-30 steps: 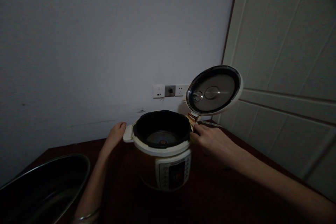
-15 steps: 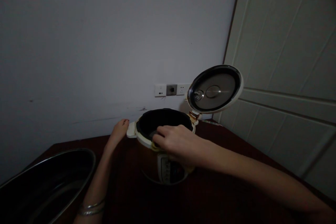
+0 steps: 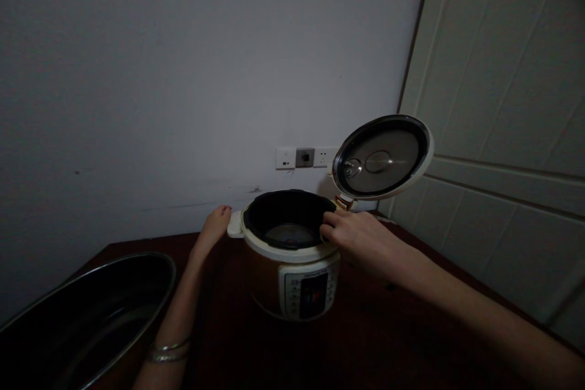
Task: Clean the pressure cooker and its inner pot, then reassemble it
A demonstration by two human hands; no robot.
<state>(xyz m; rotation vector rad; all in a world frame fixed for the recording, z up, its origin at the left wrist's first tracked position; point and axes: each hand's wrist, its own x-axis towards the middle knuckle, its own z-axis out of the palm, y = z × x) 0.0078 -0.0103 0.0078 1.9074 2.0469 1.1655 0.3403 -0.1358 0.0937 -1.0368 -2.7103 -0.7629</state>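
An electric pressure cooker [image 3: 265,274] stands upright in front of me, its round lid [image 3: 381,158] swung up to the right. The dark inner pot [image 3: 292,234] shows through the open top. At the cooker's left side, my left hand [image 3: 214,230] is closed against the white side handle [image 3: 235,225]; its fingers are mostly hidden. My right hand [image 3: 351,233] is closed at the right front of the rim, fingers bent over the edge. The yellowish cloth seen in it a moment earlier is largely hidden by the hand now.
A large dark basin [image 3: 170,274] with a shiny rim is at the lower left, beside my left forearm. The dark red table [image 3: 219,341] meets a pale wall [image 3: 183,73] carrying power sockets [image 3: 304,158]. A panelled white door [image 3: 493,103] rises on the right.
My right hand has moved right along the cooker's rim, uncovering the control panel and the front of the opening. My left hand stays by the handle. The view has shifted slightly.
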